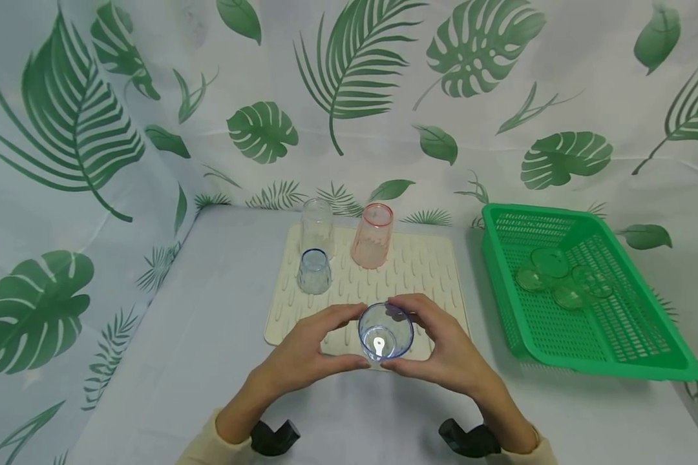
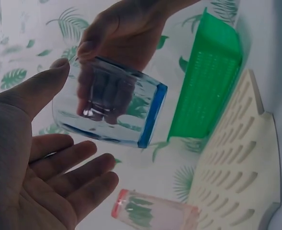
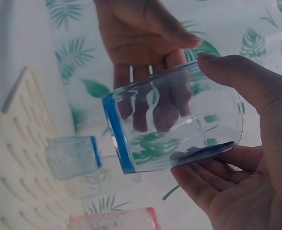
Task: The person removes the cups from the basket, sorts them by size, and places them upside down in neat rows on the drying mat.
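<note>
A clear glass with a blue base (image 1: pixel 386 330) is held upright, mouth up, over the near edge of a cream ribbed mat (image 1: pixel 424 258). My right hand (image 1: pixel 442 339) grips it from the right, thumb and fingertips on its wall. On the other side, my left hand (image 1: pixel 308 349) is spread around the glass with its thumb tip right at the rim. The left fingers (image 2: pixel 90 167) are loosely extended beside the wall. On the mat, a small bluish glass (image 1: pixel 314 274), a tall clear glass (image 1: pixel 317 223) and a pink glass (image 1: pixel 372 239) stand upside down.
To the right, a green plastic basket (image 1: pixel 558 361) holds several greenish glass pieces (image 1: pixel 570 294). A white cloth with green leaf prints (image 1: pixel 378 148) hangs behind and along the sides. The table surface (image 1: pixel 209 310) is pale.
</note>
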`<state>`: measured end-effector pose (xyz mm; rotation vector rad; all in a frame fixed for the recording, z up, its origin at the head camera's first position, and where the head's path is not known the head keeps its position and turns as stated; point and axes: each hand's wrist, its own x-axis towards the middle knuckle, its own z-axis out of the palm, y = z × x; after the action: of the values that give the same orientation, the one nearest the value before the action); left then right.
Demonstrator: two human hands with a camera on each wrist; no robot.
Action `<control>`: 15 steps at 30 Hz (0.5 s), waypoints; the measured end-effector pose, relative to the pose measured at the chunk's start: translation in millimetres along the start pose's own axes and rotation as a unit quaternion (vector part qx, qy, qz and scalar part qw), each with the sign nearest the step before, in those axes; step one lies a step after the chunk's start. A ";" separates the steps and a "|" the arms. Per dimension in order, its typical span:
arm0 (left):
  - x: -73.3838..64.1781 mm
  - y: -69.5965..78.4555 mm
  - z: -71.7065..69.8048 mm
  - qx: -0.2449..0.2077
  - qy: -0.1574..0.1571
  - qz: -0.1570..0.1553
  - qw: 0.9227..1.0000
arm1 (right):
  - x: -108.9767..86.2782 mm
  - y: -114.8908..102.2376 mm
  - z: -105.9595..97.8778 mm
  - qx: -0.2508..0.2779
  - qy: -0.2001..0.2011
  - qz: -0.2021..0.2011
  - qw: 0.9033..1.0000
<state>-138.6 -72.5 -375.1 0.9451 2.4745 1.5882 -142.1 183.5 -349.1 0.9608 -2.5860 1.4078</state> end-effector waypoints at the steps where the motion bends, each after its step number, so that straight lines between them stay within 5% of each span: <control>1: 0.6 -0.1 0.5 -0.005 0.000 0.004 1.000 | 0.0 0.2 0.3 0.005 -0.003 -0.005 1.000; 15: 5.1 2.4 5.8 -0.018 -0.001 0.034 0.999 | -0.4 -1.8 3.9 0.022 -0.020 -0.008 1.000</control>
<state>-139.5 -64.5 -374.5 1.0351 2.4295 1.6447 -139.9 180.1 -350.2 1.0237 -2.5785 1.4638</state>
